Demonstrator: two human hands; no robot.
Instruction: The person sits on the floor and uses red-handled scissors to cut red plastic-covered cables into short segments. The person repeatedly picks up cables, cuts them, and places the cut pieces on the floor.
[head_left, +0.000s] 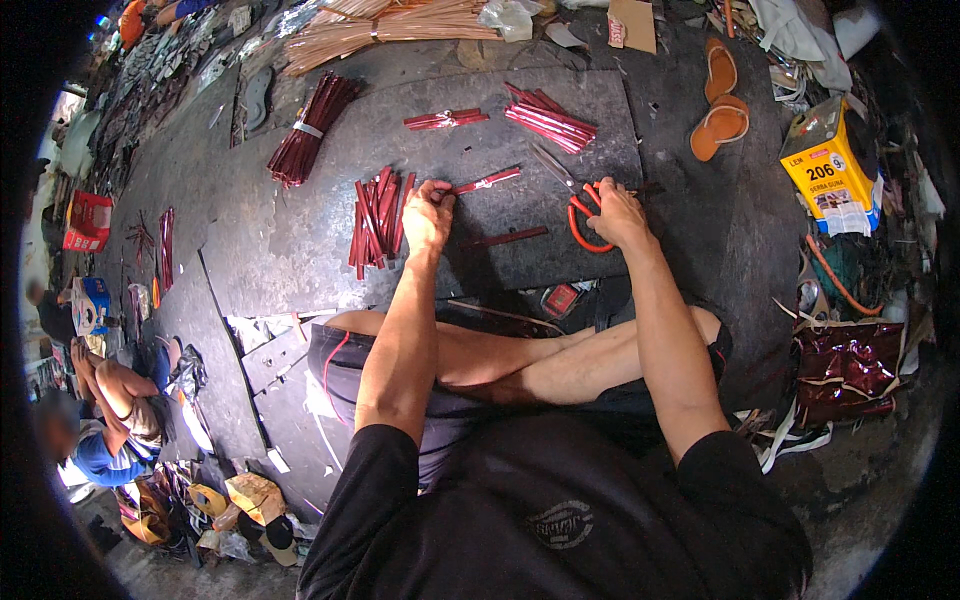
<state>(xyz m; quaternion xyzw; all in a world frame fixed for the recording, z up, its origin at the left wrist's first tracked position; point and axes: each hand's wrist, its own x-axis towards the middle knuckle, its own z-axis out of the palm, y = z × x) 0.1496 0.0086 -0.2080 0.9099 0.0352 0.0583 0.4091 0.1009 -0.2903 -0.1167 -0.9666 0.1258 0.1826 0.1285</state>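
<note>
My left hand (428,215) is closed, pinching the left end of a shiny dark red strip (490,181) that points off to the right. Its fingertips hide that end. In my right hand (622,214) is a pair of scissors (580,225) with orange-red handles, the blades parted and aimed toward the far left. Beside my left hand lies a loose pile of dark red strips (374,222). Another single strip (508,238) lies flat between my forearms. Farther off are a small group of strips (446,119) and a larger fanned bundle (552,119).
A dark board (270,245) lies before my crossed legs. At its far left is a tied red bundle (310,130). Pale sticks (400,25) lie beyond. Brown sandals (720,127) and a yellow box (832,165) stand right. Another person (110,420) sits at the left.
</note>
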